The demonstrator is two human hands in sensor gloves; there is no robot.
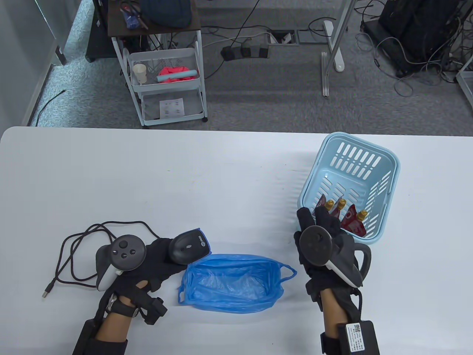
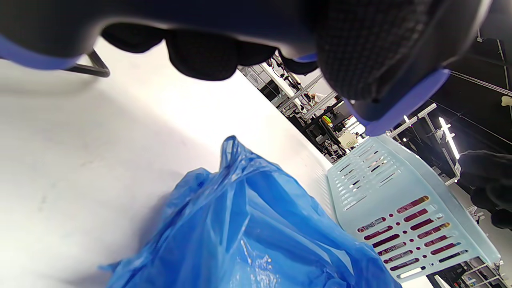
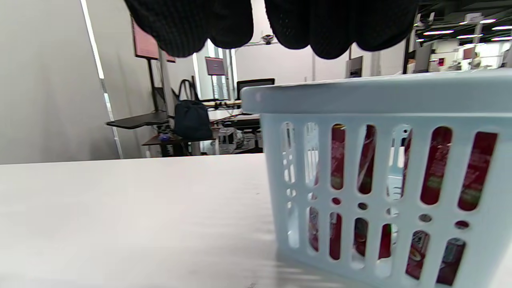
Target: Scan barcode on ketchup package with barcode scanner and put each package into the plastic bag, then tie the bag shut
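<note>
My left hand is wrapped around the scanner, fingers curled over its dark body, holding it just off the near-left edge of the blue plastic bag. From the table view I can see the scanner's cable looping away to the left across the table, ending in a loose plug. The left wrist view adds the underside: my fingertips closed under the scanner's blue-trimmed shell, with the bag crumpled directly below and the basket's slotted wall off to the right.

My right hand holds nothing that I can see; its fingers stretch forward over the near rim of the light blue basket, above the red ketchup packages with gold caps that lie in the basket's near end. The table view hides the fingertips behind the tracker, so I cannot say for certain whether they touch a package. The right wrist view shows only the tips of my gloved fingers hanging above the basket rim, apparently clear of it, and the red packages showing through the slots.

The bag lies open-mouthed on the table between my two hands, and looks empty from above.
</note>
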